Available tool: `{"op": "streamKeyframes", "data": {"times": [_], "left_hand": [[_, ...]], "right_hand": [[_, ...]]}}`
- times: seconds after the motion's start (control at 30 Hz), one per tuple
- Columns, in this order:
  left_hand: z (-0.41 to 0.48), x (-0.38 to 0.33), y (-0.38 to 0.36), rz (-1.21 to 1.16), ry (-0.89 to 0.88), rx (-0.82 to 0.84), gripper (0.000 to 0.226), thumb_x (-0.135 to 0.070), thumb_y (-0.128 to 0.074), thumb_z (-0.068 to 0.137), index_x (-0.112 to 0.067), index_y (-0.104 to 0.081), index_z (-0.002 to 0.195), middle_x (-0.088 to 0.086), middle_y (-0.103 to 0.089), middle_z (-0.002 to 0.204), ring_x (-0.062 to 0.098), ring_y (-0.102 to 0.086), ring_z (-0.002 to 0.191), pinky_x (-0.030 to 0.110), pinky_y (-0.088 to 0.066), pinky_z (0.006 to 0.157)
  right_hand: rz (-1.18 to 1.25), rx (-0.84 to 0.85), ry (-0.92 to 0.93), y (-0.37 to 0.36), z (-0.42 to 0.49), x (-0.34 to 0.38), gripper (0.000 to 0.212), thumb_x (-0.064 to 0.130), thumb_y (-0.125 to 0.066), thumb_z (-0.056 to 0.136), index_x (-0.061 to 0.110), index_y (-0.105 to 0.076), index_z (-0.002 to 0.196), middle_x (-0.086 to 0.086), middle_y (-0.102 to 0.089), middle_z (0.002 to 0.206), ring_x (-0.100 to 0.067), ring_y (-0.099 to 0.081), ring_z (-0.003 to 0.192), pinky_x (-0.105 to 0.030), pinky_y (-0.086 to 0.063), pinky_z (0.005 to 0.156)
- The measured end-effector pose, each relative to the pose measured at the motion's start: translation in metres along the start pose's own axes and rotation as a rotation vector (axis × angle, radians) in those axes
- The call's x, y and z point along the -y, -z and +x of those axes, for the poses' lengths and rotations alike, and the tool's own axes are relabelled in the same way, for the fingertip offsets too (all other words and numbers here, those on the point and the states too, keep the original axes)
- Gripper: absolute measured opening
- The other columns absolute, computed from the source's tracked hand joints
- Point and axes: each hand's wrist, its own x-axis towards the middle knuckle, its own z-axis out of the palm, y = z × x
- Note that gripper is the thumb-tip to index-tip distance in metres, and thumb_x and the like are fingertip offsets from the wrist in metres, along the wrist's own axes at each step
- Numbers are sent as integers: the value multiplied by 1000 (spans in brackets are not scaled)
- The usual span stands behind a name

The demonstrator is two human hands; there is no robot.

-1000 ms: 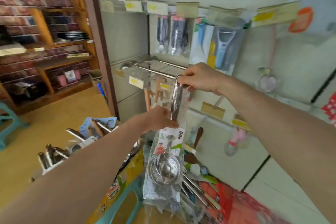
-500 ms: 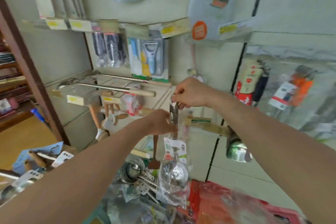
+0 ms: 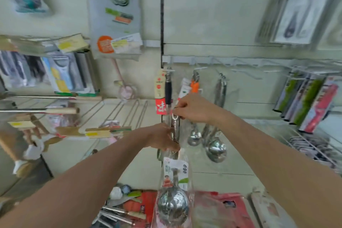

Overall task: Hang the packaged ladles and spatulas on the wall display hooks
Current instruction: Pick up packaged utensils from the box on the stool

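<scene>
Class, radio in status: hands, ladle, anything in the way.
Left hand grips packaged ladle mid-handle; right hand pinches its top. Not hooked yet. Hung ladles behind.

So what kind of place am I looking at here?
Probably a shop's kitchenware aisle: ladles hang on wall hooks, price labels front the pegs, and packaged peelers hang nearby.

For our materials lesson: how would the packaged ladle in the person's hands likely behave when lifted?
The packaged ladle is probably stiff: its steel handle hangs straight. Likely bottom-heavy, given the big bowl. Its loose clear sleeve may feel slippery.
</scene>
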Motion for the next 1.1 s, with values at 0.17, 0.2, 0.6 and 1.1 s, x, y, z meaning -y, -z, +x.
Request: {"op": "streamKeyframes", "data": {"times": [0.17,0.2,0.6,1.1], "left_hand": [[20,-48,-19,-110,-56,-32,13,-27,-69,83,-22,-57,85,-1,-59,86,11,-57,75,17,-45,60],[23,-57,-21,-156,-65,-38,12,-25,-68,84,-23,-57,79,-4,-58,79,8,-55,69,15,-42,56],[67,-132,-45,-312,-10,-309,39,-39,-60,90,-8,-61,113,10,-64,108,17,-57,83,27,-44,72],[109,-147,-31,-277,-20,-393,27,-30,-52,94,-5,-61,88,3,-50,68,13,-42,54,25,-34,52]], "right_hand": [[102,-93,-19,30,-30,-42,34,23,-60,89,-10,-60,80,-21,-59,79,-20,-50,70,-30,-39,66],[150,-122,-34,35,-33,-50,35,22,-59,89,-12,-59,82,-17,-56,76,-19,-49,69,-29,-37,66],[560,-338,-212,75,-27,-116,23,13,-57,89,-8,-65,91,-13,-56,77,-22,-50,71,-55,-49,84],[533,-361,-128,89,21,-145,19,8,-51,86,-3,-64,79,-15,-58,72,-23,-52,69,-56,-51,83]]}}
